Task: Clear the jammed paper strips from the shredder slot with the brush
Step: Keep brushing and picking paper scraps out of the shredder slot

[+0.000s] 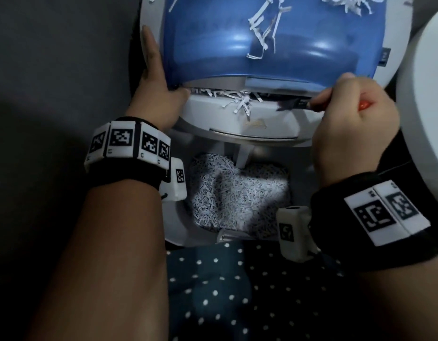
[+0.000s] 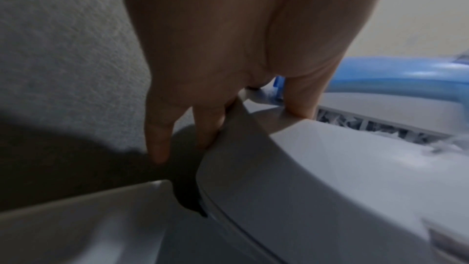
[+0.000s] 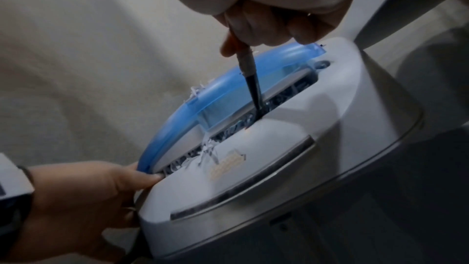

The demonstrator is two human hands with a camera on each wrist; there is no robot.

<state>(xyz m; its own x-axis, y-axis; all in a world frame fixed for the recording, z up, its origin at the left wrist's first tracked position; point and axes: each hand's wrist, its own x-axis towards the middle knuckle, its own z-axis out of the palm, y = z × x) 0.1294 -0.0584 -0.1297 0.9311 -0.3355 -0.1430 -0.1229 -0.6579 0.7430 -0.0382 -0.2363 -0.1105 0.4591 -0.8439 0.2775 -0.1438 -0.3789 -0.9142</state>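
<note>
Brush [image 3: 250, 79] held in the right hand [image 1: 348, 124], whose fingers [image 3: 299, 33] are clenched round its handle; the dark bristle tip dips into the right part of the shredder slot [image 3: 253, 121], touching the slot's edge; in the head view the brush lies nearly level, with a red bit of handle showing between the knuckles. Paper strips [image 1: 237, 100] bunch in the left and middle of the slot, some spilling over the shredder [image 1: 262, 124] on its grey front lip. The left hand [image 1: 156, 87] braces the shredder's left side; its fingers [image 2: 205, 125] lie straight along the rim, thumb pressed on top beside the slot's left end, gripping nothing. A blue lid [image 1: 262, 33] sits behind the slot, loose strips scattered on it. Below, a bin [image 1: 178, 225] holds a heap of shreds [image 1: 237, 195].
</note>
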